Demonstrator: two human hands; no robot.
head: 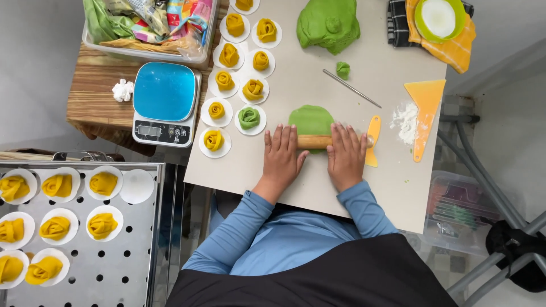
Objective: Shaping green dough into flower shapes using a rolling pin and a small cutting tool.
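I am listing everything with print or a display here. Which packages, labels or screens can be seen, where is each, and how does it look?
Scale screen: small grey rectangle on the white front of the kitchen scale with the blue top, left of the work board.
Packages: crumpled colourful bags in the clear tub at top left.
Clear box: on the floor at right, contents blurred.

Pale grey floor both sides, daylight even, soft shadows. Beige table [392,187] centre, running far. Wooden side table [96,96] far left, beside it. Perforated steel tray [114,267] near left. Grey metal frame legs [489,199] right, crossing toward near right corner. Clear plastic box [455,210] on floor under table's right edge. Patterned tiles near right.
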